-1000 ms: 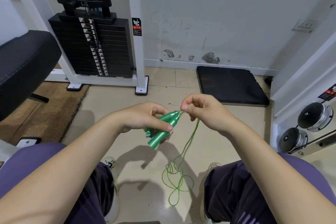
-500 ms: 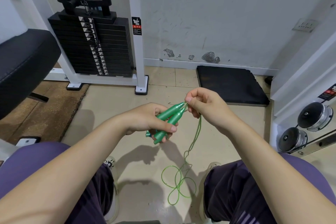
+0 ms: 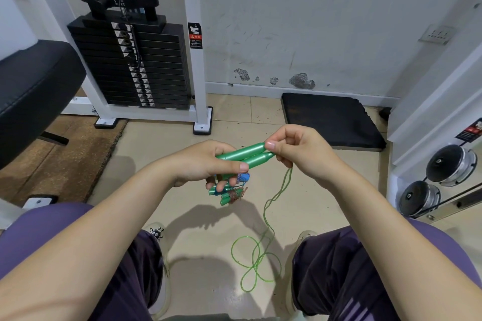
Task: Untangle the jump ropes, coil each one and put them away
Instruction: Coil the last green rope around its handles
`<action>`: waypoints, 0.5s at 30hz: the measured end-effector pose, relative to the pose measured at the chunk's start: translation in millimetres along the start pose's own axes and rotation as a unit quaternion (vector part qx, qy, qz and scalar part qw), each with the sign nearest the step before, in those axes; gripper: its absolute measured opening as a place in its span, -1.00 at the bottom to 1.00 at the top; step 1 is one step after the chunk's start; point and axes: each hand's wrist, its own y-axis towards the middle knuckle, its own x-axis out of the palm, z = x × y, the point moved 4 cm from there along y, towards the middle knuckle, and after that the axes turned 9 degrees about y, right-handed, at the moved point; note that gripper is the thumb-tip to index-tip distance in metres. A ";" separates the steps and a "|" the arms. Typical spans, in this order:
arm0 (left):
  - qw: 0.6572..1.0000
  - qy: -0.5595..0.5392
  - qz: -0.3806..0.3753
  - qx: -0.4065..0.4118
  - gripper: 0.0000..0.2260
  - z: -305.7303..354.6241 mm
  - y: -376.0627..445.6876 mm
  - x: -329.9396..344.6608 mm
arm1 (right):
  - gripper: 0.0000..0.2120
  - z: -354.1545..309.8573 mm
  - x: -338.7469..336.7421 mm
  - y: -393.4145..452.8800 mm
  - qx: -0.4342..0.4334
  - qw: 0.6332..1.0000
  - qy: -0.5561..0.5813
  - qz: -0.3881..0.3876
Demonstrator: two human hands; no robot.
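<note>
Seated person holding a pair of green jump-rope handles out over the floor, both hands on them.

Since a moment ago the two green handles (image 3: pixel 245 155) have swung from steeply tilted to nearly level, and the hands have risen a little toward the black floor mat (image 3: pixel 331 120). The left hand (image 3: pixel 206 164) wraps round the handles' near ends, thumb pressed on top, and under its fingers sits a small bundle of further green handles and coiled cord (image 3: pixel 230 191). The right hand (image 3: pixel 297 151) pinches the handles' far tips. The thin green rope (image 3: pixel 260 255) hangs from the right hand, on the near side of the mat, and lies in loose loops on the beige tiled floor (image 3: pixel 161 154) between the person's feet. To the left of the mat stands a weight stack (image 3: pixel 133 60) in a white frame against a scuffed white wall (image 3: pixel 313 15).
</note>
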 end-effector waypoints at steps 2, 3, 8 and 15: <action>1.000 0.002 -0.021 0.002 -0.77 -0.5 0.0 1.1 | -0.95 1.0 0.0 0.1 0.008 1.000 -0.003 -0.004; 0.999 0.003 -0.033 0.003 -0.76 -0.7 0.0 2.3 | -0.95 1.4 0.6 0.2 0.010 1.000 -0.005 -0.005; 0.999 0.014 -0.048 0.009 -0.67 -0.4 -0.5 3.0 | -0.91 0.9 0.1 0.6 -0.006 1.000 -0.010 0.003; 0.990 -0.102 0.071 0.063 -0.74 3.4 1.9 -8.1 | -0.87 0.4 -6.7 5.1 -0.019 0.996 0.061 0.061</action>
